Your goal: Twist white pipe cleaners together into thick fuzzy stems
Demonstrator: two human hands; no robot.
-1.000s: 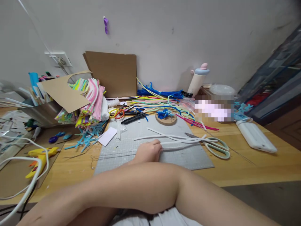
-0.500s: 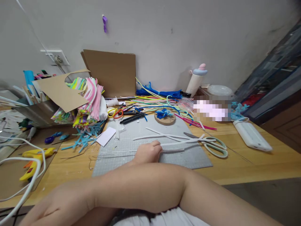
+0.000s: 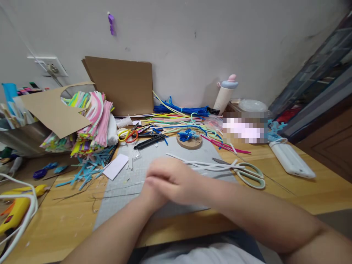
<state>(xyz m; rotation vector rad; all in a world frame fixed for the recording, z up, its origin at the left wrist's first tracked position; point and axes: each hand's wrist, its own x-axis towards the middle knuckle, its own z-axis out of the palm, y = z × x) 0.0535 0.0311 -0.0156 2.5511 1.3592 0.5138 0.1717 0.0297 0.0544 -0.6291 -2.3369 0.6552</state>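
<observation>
my right hand [image 3: 173, 180] is folded over my left hand [image 3: 153, 193], fingers bent, thumb along the left wrist. how tight it closes, can't tell. left fingers are covered, so can't tell if they're spread or pinching.

white fuzzy strips [image 3: 217, 167] lie just beyond and right of my hands, on the grey mat [image 3: 117, 207], right ends reaching the mat's right edge. any contact with the left hand is hidden.

scissors [image 3: 250, 176] cross that edge, strip ends over them. brown disc [image 3: 189, 145] with a blue piece [image 3: 186, 135] sits at the mat's far edge. white card [image 3: 116, 167] overlaps its left edge. yellow glue gun [image 3: 16, 211] is at the tabletop's [image 3: 66, 227] left end.
</observation>
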